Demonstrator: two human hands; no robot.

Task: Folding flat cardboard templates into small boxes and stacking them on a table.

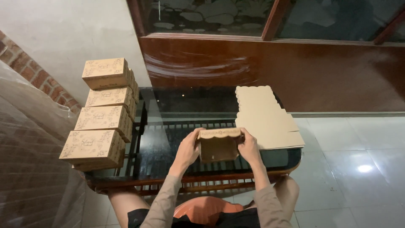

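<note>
From the head camera, a half-folded cardboard box [219, 145] sits between both hands above the near part of a dark glass table [185, 105]. The box is brown and plain on the sides that show, with a scalloped flap along its top edge. Its long axis runs left to right across the view, and its open hollow faces toward the person (the inside looks dark and shadowed). The left hand [188, 148] grips the left end of the box, fingers curled round the corner and thumb on the top edge. The right hand [249, 147] clasps the right end in the same way, so both hands are closed on the box.

Just to the right of the hands, a stack of flat cardboard sheets [265, 118] lies on the glass, its scalloped edges toward the far side and the left. On the left edge of the table stand finished boxes [103, 118] with printed patterns, lined up from near to far, well apart from the hands.
</note>
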